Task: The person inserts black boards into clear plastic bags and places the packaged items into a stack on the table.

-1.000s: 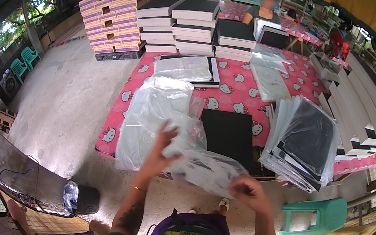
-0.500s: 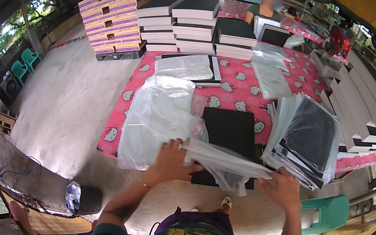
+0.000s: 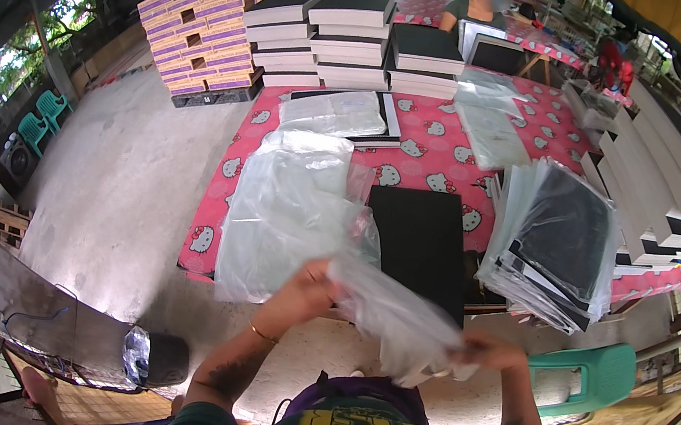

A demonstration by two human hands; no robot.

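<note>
A clear plastic bag, blurred by motion, stretches between my two hands in front of the table's near edge. My left hand is closed on its left end, and my right hand pinches the other end. Beyond the bag lies a flat black board, its near part covered by the bag. Left of the board, a pile of clear plastic bags spreads over the table. On the right, several black boards in clear sleeves form an uneven pile.
The pink patterned tablecloth covers the table. Stacks of black-topped white blocks stand at the back, others at the right. Boxes are piled on the left. A green stool stands near my right arm. A co-worker is beyond the table.
The bag has come nearer to my body and droops lower between my hands. My right hand has moved down and slightly left, uncovering more of the black board.
</note>
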